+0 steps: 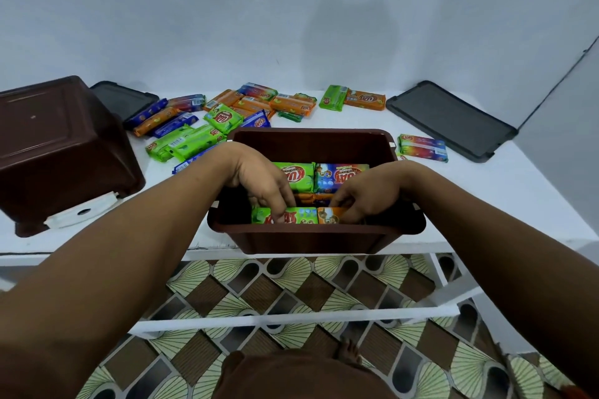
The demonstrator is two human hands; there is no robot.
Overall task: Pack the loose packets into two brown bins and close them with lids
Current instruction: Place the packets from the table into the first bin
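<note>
A brown bin [311, 142] stands open at the front edge of the white table [505, 197], with several packets laid flat inside. Both my hands reach into its near side. My left hand [264, 186] presses its fingers on a green packet [301, 215] by the near wall. My right hand [366, 197] pinches an orange packet [327, 214] beside the green one. Behind them lie another green packet [299, 173] and a blue packet [337, 176]. A second brown bin [58, 152] sits upside down at the left. Loose packets [207, 126] are scattered behind the open bin.
A dark lid [450, 121] lies flat at the back right, another dark lid [124, 100] behind the overturned bin. A multicoloured packet [423, 147] rests right of the open bin. A white wall stands close behind the table. Patterned floor and white frame bars show below.
</note>
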